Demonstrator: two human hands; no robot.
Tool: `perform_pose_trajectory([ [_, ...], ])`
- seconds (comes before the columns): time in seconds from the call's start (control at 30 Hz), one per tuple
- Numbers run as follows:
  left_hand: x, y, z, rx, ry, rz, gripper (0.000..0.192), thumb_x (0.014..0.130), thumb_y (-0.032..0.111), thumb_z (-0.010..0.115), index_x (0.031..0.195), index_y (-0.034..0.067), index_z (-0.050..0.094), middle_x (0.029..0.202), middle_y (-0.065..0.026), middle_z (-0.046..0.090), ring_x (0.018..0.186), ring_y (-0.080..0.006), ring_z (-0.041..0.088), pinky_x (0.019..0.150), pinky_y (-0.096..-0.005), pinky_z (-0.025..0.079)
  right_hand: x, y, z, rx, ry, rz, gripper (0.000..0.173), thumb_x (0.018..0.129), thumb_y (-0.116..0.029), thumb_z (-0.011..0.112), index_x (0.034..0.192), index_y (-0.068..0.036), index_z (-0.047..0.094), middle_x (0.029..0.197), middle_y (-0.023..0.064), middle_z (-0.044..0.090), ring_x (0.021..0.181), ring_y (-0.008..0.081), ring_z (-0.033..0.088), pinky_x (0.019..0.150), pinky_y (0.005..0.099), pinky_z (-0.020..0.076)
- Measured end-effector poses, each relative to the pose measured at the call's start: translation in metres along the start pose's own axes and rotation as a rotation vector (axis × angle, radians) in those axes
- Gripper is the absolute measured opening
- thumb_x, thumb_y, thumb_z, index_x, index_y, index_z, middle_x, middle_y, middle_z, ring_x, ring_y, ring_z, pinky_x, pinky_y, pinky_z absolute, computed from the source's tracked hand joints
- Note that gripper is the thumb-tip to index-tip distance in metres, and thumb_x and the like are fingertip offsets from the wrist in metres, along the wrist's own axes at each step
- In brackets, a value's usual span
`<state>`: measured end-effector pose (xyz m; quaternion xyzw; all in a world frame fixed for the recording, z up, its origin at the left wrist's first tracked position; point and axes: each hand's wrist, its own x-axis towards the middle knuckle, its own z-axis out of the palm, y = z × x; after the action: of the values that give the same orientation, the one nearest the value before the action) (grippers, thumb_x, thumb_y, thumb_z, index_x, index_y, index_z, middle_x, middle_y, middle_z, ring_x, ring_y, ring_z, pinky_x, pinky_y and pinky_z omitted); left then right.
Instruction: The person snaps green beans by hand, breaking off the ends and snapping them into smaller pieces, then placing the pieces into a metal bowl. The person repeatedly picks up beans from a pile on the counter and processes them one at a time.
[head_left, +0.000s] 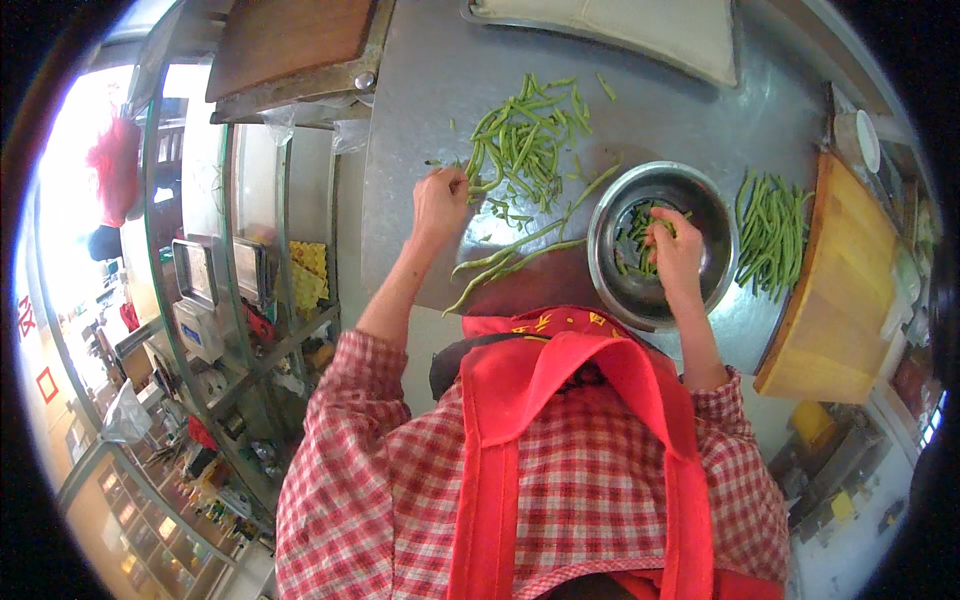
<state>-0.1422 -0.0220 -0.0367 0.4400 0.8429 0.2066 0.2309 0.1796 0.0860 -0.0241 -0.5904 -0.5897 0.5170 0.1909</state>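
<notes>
My left hand (439, 202) is at the left edge of a loose pile of green beans (525, 146), its fingers pinched at the end of one bean. My right hand (677, 251) reaches into a stainless steel bowl (606, 279), fingers curled over short cut bean pieces (637, 232); whether it grips any is hidden. Between the pile and my body, a few longer, paler beans (517, 255) lie across the steel table (420, 247), some reaching towards the bowl. Short bean scraps (510, 216) are scattered below the pile.
Right of the bowl lies a neat bundle of green beans (772, 232), beside a wooden board (832, 292). A cloth-covered tray (615, 22) sits at the far edge. A brown board (292, 45) stands at upper left, above glass-fronted shelving (259, 315).
</notes>
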Motion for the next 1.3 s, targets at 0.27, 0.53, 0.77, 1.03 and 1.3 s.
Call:
perform_pose_trajectory([
  [0.27, 0.022, 0.014, 0.058, 0.4, -0.175, 0.648, 0.013, 0.071, 0.005, 0.057, 0.08, 0.005, 0.066, 0.09, -0.012, 0.059, 0.094, -0.0294, 0.058, 0.069, -0.0404, 0.053, 0.003, 0.032, -0.009, -0.586, 0.029, -0.43, 0.019, 0.086, -0.011, 0.055, 0.096, 0.0, 0.067, 0.097, 0.0169, 0.066, 0.088, 0.0333, 0.063, 0.081, 0.0361, 0.0483],
  [0.53, 0.026, 0.036, 0.03, -0.447, -0.469, -0.144, 0.01, 0.082, 0.006, 0.061, 0.083, -0.003, 0.066, 0.081, -0.0133, 0.064, 0.064, -0.0194, 0.063, 0.061, -0.0296, 0.053, -0.005, -0.027, 0.008, -0.151, -0.117, -0.068, 0.021, 0.089, -0.015, 0.056, 0.086, 0.003, 0.067, 0.082, 0.0135, 0.066, 0.069, 0.018, 0.064, 0.055, 0.0289, 0.0475],
  [0.77, -0.02, 0.085, -0.011, -1.228, -0.407, -0.285, 0.016, 0.086, 0.007, 0.063, 0.092, -0.007, 0.06, 0.075, -0.0103, 0.063, 0.063, -0.0169, 0.063, 0.057, -0.0271, 0.053, -0.01, -0.079, 0.056, 0.597, -0.515, 0.284, 0.028, 0.091, -0.022, 0.054, 0.096, 0.003, 0.062, 0.083, 0.0117, 0.066, 0.065, 0.0163, 0.063, 0.046, 0.0255, 0.0481],
  [1.03, -0.038, 0.103, -0.027, -0.992, -0.373, -0.163, 0.014, 0.085, 0.011, 0.066, 0.078, -0.002, 0.064, 0.065, -0.0057, 0.061, 0.052, -0.0098, 0.055, 0.047, -0.0224, 0.043, -0.017, -0.095, 0.043, 0.54, -0.68, 0.167, 0.025, 0.092, -0.02, 0.051, 0.091, 0.003, 0.061, 0.074, 0.0072, 0.062, 0.059, 0.0122, 0.058, 0.043, 0.0251, 0.0453],
  [1.3, -0.045, 0.112, -0.039, -0.869, -0.385, -0.06, 0.014, 0.084, 0.01, 0.066, 0.079, -0.003, 0.065, 0.061, -0.0037, 0.06, 0.051, -0.007, 0.053, 0.043, -0.0224, 0.041, -0.03, -0.098, 0.049, -0.079, -0.441, -0.297, 0.023, 0.09, -0.015, 0.046, 0.087, 0.005, 0.057, 0.059, 0.0119, 0.05, 0.055, 0.013, 0.051, 0.051, 0.0319, 0.0396],
])
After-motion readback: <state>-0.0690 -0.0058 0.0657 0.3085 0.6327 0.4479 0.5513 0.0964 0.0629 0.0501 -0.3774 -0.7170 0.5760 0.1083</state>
